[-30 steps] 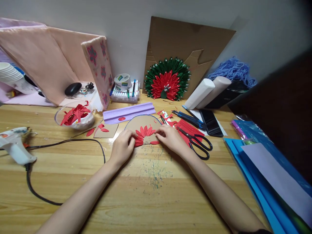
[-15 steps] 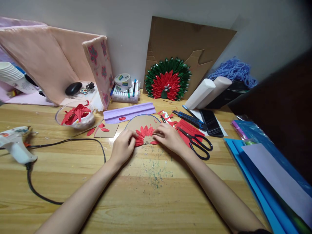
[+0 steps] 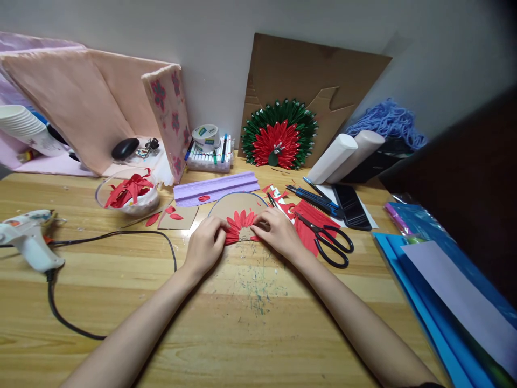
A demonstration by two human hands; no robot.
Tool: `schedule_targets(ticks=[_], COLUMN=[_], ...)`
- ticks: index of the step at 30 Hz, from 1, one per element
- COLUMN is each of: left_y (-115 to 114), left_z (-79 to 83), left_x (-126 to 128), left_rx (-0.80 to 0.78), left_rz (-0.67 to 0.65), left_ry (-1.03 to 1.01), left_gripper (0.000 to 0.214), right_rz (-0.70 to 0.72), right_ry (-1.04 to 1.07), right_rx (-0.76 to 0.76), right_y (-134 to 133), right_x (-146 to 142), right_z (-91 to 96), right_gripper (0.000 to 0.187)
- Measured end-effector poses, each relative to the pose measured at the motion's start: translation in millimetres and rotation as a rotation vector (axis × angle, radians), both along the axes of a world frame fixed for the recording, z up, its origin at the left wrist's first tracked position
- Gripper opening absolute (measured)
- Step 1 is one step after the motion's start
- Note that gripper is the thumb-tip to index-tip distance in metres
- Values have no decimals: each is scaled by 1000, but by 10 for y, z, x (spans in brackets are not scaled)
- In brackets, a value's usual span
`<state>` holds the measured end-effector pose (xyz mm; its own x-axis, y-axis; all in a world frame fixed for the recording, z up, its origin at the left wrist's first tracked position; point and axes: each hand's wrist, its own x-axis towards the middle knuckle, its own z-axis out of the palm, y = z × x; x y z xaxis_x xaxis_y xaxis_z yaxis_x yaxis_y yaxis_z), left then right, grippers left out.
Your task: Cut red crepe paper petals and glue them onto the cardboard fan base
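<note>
A half-round piece of cardboard (image 3: 230, 203) with a blue edge lies flat on the table in front of me. Red paper petals (image 3: 243, 219) fan out on it around a bare patch at its straight edge. My left hand (image 3: 205, 241) is closed at the left side of the cardboard, fingers curled and thumb by the leftmost petals. My right hand (image 3: 278, 230) has thumb and fingertips pinched together over the right-hand petals, on a red petal mostly hidden by the fingers. Scissors (image 3: 326, 237) with black handles lie right of this hand, partly over red crepe paper (image 3: 305, 237).
At left are a hot glue gun (image 3: 34, 242) with its looping cord and a bowl (image 3: 145, 205) of red scraps. Purple crepe paper (image 3: 216, 188), markers (image 3: 210, 158), cutters (image 3: 313, 199) and a phone (image 3: 351, 207) lie behind. A green-and-red peacock (image 3: 278, 137) leans at the back.
The view has shifted slightly. My right fingertips have drawn a little closer together over the right-hand petals. My left hand stays in place at the cardboard.
</note>
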<state>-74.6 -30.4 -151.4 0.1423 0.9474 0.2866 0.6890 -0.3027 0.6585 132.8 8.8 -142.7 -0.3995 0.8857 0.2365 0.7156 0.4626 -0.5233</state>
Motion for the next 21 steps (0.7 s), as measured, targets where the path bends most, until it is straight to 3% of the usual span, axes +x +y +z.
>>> schedule_targets(ticks=[7,12,21], left_y=[6,19,18], left_z=[15,-6,-11], left_x=[1,-18,-22], left_rx=[-1,-30,-31], left_rz=[32,137,149], left_ry=[-42,-112,-122], left_gripper=[19,19,19], right_rz=[-79,-163,-140], right_ry=[82,37,97], right_rx=[-33,-89,-124], right_y=[24,45,90], right_x=[23,25,58], right_z=[9,-32,-66], right_gripper=[6,24,13])
